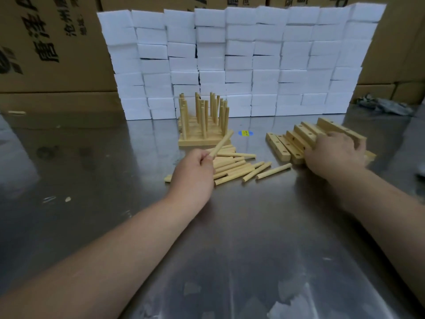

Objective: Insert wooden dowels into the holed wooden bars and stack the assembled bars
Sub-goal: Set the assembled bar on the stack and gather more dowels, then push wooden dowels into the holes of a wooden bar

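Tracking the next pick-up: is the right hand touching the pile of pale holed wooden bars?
Touching. The head view shows the right hand resting on the pale holed wooden bars, fingers across their tops.

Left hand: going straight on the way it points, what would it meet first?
Likely the stack of assembled bars, at its near right corner; the held dowel points there, depth unclear.

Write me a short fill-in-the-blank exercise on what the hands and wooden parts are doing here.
The left hand pinches a single ____.
The right hand rests on the pile of holed ____.
The dowels set in the assembled bars stand ____.
Behind them is a wall of ____ foam blocks.
Missing: dowel; bars; upright; white.
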